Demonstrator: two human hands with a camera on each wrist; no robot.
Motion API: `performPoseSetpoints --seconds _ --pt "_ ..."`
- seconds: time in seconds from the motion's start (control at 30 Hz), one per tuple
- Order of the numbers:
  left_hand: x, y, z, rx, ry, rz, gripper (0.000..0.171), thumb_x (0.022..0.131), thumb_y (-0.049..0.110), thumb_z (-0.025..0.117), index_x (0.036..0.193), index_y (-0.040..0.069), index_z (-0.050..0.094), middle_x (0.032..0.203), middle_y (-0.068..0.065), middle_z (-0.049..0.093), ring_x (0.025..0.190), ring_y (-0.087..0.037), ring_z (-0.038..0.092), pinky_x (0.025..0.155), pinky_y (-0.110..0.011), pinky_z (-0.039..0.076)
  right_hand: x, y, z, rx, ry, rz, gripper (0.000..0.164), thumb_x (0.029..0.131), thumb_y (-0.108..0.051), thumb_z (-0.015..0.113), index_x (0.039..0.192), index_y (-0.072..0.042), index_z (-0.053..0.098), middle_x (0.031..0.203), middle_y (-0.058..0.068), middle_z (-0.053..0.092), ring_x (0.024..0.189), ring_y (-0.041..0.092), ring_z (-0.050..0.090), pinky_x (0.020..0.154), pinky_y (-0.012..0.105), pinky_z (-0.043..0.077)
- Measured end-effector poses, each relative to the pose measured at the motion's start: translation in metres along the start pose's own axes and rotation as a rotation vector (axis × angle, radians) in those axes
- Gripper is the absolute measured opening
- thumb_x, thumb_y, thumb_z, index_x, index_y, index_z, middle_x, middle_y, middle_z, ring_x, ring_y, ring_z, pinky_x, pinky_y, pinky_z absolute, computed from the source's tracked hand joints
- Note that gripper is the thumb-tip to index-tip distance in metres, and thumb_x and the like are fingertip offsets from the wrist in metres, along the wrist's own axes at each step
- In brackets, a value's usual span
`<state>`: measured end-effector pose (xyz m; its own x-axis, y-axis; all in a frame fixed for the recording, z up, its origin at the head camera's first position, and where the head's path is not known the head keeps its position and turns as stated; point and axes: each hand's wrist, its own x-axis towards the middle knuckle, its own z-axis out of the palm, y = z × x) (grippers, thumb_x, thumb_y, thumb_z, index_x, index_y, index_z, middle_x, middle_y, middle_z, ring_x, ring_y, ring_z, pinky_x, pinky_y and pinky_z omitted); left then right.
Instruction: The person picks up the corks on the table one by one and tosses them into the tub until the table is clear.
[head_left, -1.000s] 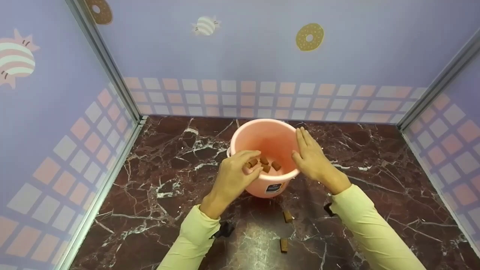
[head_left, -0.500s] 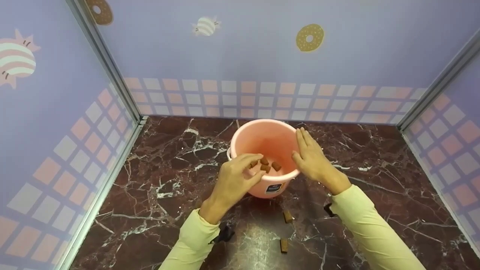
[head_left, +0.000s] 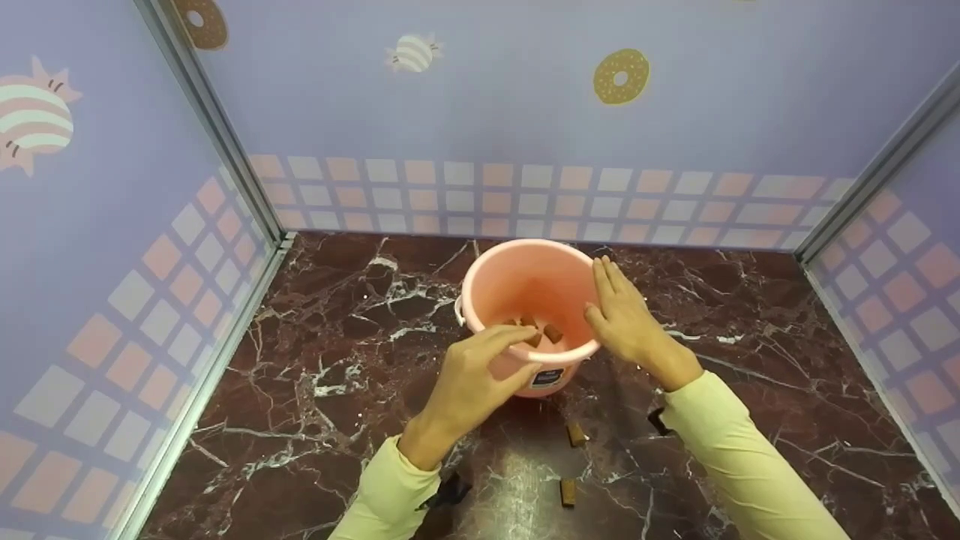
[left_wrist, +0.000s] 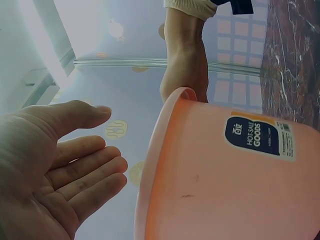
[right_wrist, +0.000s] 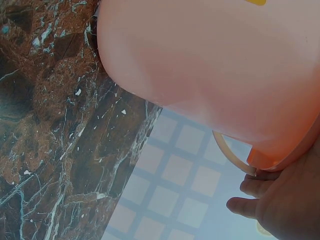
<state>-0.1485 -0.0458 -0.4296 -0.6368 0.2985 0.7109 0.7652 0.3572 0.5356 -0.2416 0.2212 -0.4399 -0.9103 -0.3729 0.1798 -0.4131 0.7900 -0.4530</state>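
A pink plastic bucket [head_left: 529, 251] stands on the table with several small brown blocks [head_left: 553, 334] on its bottom. My left hand [head_left: 469, 382] is at the bucket's near left rim, its fingertips overlapping the opening in the head view. In the left wrist view, thumb and fingers of the left hand [left_wrist: 75, 165] are apart, with nothing between them, beside the rim. My right hand [head_left: 628, 315] holds the bucket's right rim, thumb on the inner side and fingers along the outside. From the right wrist, its fingers [right_wrist: 250, 205] show outside the wall near the handle [right_wrist: 232, 155].
Two more brown blocks lie on the dark marbled table [head_left: 360, 420] in front of the bucket: one block [head_left: 576, 433] nearer it, another block [head_left: 568, 492] closer to me. Patterned panels [head_left: 510, 112] enclose the back and both sides.
My left hand has drawn back a little toward me and to the right, and its thumb and fingers have spread slightly. The right hand and bucket stay in place.
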Motion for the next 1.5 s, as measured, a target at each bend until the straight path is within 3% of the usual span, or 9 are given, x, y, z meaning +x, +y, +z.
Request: performPoseSetpoints --seconds 0.17,0.47,0.83,1.13,1.5 --pt "-0.007 0.004 0.001 -0.025 0.0 0.004 0.041 0.083 0.005 0.09 0.121 0.0 0.076 0.123 -0.015 0.075 0.12 -0.032 0.071 0.109 -0.04 0.053 -0.001 0.0 0.0 0.001 0.003 0.001 0.075 0.105 -0.02 0.044 0.161 0.016 0.011 0.169 0.037 0.008 0.157 0.052 0.009 0.129 0.062 0.007" --pt "-0.016 0.009 0.008 -0.086 -0.038 0.079 0.041 0.083 0.008 0.091 0.12 -0.003 0.075 0.121 -0.015 0.076 0.116 -0.027 0.072 0.107 -0.031 0.053 -0.002 0.001 0.0 0.004 0.008 -0.003 0.074 0.105 -0.02 0.045 0.161 0.017 0.012 0.169 0.038 0.008 0.157 0.053 0.009 0.128 0.063 0.006" --pt "-0.029 0.012 0.016 -0.106 -0.088 0.066 0.042 0.082 0.008 0.092 0.119 -0.004 0.075 0.123 -0.015 0.075 0.115 -0.025 0.073 0.104 -0.026 0.054 -0.002 0.002 0.001 -0.001 0.012 -0.009 0.074 0.105 -0.016 0.047 0.161 0.017 0.011 0.169 0.037 0.008 0.157 0.052 0.009 0.129 0.062 0.007" --pt "-0.039 0.013 0.026 -0.159 -0.12 0.052 0.04 0.084 0.005 0.09 0.12 -0.003 0.075 0.122 -0.017 0.075 0.116 -0.024 0.072 0.107 -0.028 0.053 -0.002 0.002 0.001 0.001 0.011 -0.001 0.073 0.105 -0.017 0.046 0.161 0.016 0.012 0.169 0.038 0.01 0.157 0.053 0.01 0.128 0.064 0.009" --pt "-0.057 0.006 0.043 -0.137 -0.169 0.075 0.041 0.083 0.008 0.091 0.121 0.001 0.076 0.119 -0.011 0.077 0.113 -0.02 0.073 0.105 -0.026 0.053 0.0 0.001 0.0 -0.005 0.0 -0.001 0.074 0.106 -0.02 0.044 0.161 0.017 0.011 0.169 0.038 0.008 0.157 0.053 0.01 0.128 0.063 0.007"
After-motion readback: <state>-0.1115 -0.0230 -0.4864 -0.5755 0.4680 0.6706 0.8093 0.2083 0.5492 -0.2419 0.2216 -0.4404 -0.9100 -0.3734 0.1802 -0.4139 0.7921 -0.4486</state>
